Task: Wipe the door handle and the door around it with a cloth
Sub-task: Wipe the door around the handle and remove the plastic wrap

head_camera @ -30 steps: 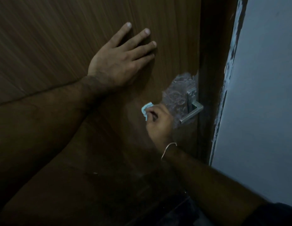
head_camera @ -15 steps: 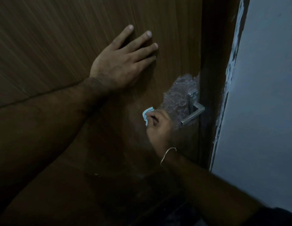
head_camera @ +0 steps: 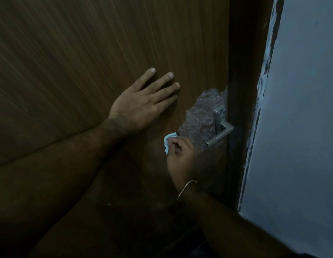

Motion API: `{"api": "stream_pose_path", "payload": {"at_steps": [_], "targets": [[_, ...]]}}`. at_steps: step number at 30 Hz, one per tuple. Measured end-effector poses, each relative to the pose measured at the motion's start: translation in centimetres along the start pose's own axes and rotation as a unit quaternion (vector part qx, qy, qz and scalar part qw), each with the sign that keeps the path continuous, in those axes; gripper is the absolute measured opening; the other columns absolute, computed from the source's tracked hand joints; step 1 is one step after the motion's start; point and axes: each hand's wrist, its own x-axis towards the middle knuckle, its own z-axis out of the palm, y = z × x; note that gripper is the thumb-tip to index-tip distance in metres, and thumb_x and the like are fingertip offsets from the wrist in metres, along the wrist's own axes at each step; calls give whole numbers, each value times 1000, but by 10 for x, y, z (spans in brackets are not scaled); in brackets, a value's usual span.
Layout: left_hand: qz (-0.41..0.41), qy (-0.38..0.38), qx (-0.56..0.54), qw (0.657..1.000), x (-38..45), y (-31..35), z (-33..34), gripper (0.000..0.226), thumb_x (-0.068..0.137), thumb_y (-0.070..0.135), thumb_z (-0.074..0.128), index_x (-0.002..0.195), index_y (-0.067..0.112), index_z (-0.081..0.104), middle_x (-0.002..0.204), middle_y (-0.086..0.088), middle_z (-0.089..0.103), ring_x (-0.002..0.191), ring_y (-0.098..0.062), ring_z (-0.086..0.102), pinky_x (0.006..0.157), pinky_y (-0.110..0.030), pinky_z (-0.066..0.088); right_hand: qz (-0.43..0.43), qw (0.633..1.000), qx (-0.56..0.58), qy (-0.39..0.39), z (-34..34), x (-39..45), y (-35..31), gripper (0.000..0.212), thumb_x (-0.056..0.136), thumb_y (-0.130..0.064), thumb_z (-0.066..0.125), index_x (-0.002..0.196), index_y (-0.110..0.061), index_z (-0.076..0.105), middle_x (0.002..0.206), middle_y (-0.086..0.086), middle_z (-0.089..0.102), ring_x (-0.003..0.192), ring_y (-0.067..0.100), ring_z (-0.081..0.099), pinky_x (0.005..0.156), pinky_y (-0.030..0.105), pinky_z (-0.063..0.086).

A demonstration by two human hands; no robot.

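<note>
A dark brown wooden door point(head_camera: 87, 53) fills most of the view. Its silver lever handle point(head_camera: 220, 135) sticks out near the right edge, with crinkled clear plastic wrap point(head_camera: 201, 116) on the door just left of it. My right hand point(head_camera: 180, 159) presses a small light-blue cloth point(head_camera: 168, 141) against the door, below and left of the handle. A thin bangle circles that wrist. My left hand point(head_camera: 141, 105) lies flat on the door above, fingers spread.
The dark door frame point(head_camera: 242, 90) runs down beside the handle. A pale grey wall point(head_camera: 301, 108) with a rough painted edge stands to the right. The light is dim.
The camera has tilted up, so both hands and the handle sit lower in the frame. My right hand with the cloth has shifted only slightly beside the handle. My left hand stays flat.
</note>
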Motion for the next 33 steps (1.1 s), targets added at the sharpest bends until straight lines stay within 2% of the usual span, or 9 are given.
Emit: {"api": "stream_pose_path", "payload": {"at_steps": [4, 6, 9, 12, 16, 20, 24, 27, 33], "targets": [[3, -4, -20, 1000, -5, 16, 9, 63, 82, 22, 51, 143, 13, 43, 157, -11, 29, 147, -33, 13, 118, -55, 2, 113, 992, 24, 45, -6, 3, 22, 19, 85, 3, 64, 92, -13, 70, 104, -2, 62, 96, 15, 64, 71, 7, 49], [2, -11, -19, 1000, -8, 24, 13, 62, 83, 23, 52, 143, 13, 43, 158, -10, 28, 147, -33, 12, 118, -54, 1, 105, 993, 17, 55, -3, 1, 27, 21, 84, 2, 65, 91, -18, 70, 101, -6, 61, 93, 8, 64, 70, 3, 48], [19, -55, -4, 998, -14, 39, 20, 66, 85, 28, 55, 148, 17, 35, 161, -8, 18, 149, -30, 2, 119, -54, -5, 58, 998, -20, 22, -1, -6, 39, 20, 83, 0, 65, 91, -17, 71, 99, -9, 62, 90, 2, 62, 76, 8, 50], [21, -80, 5, 997, -18, 46, 23, 68, 90, 32, 51, 151, 18, 26, 163, -6, 6, 148, -29, -10, 118, -53, -12, 148, 984, -30, 96, -10, 3, 59, 18, 83, 0, 66, 90, -15, 72, 99, 4, 69, 88, 14, 66, 77, 20, 53], [15, -87, 19, 996, -18, 47, 25, 66, 94, 34, 50, 152, 20, 22, 163, -6, 2, 148, -29, -13, 117, -53, -15, 146, 986, -41, 68, -5, 2, 62, 16, 84, -6, 68, 92, -19, 72, 100, -5, 68, 82, -5, 60, 66, 4, 46], [25, -104, 15, 994, -18, 47, 24, 68, 91, 32, 45, 153, 21, 18, 163, -5, -3, 148, -29, -15, 116, -53, -15, 270, 945, 19, 186, -20, 21, 66, 16, 84, 3, 64, 93, -4, 75, 91, 8, 72, 78, 13, 65, 57, 6, 43], [20, -87, 5, 996, -18, 46, 26, 69, 90, 32, 48, 152, 20, 21, 163, -6, 1, 149, -30, -11, 117, -54, -12, 295, 944, 42, 145, -13, 16, 58, 16, 85, -1, 66, 91, -12, 75, 91, 1, 72, 77, 8, 65, 58, 7, 46], [25, -78, -13, 997, -16, 45, 23, 65, 89, 29, 48, 150, 18, 28, 163, -6, 10, 150, -30, -2, 119, -54, -5, 349, 915, 84, 185, -13, 16, 51, 17, 88, -1, 61, 94, -12, 73, 89, -2, 65, 77, 9, 61, 64, 13, 47], [30, -68, -13, 997, -15, 43, 21, 67, 82, 29, 44, 147, 17, 34, 162, -8, 16, 149, -30, 1, 119, -53, -4, 177, 976, 113, 61, 21, -1, -4, 27, 81, 6, 67, 77, -21, 68, 81, -3, 67, 69, 0, 65, 60, 7, 49]]}}
